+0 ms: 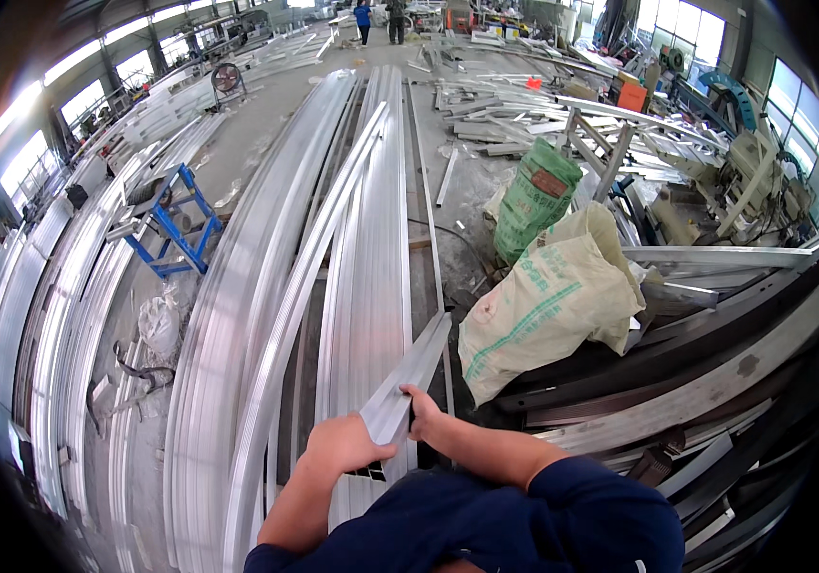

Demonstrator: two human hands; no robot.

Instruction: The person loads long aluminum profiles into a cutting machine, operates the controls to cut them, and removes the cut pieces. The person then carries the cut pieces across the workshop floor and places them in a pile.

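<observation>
Close to my body I hold a short silver metal profile [411, 365] that slants up and away to the right. My left hand [350, 444] grips its near end, thumb along the edge. Higher up, my right hand [421, 413] is closed on its right side, the thumb lying on top. Beneath it runs a stack of long silver profiles [367, 258], reaching far ahead. One long profile [309, 282] lies askew across the gap between that stack and a wider stack of profiles [247, 248] on the left.
Right of me slump a white woven sack [548, 306] and a green sack [535, 196]. Dark and grey beams [696, 382] lie at the lower right. A blue metal stand [176, 224] is on the left. Two people [379, 19] stand far off.
</observation>
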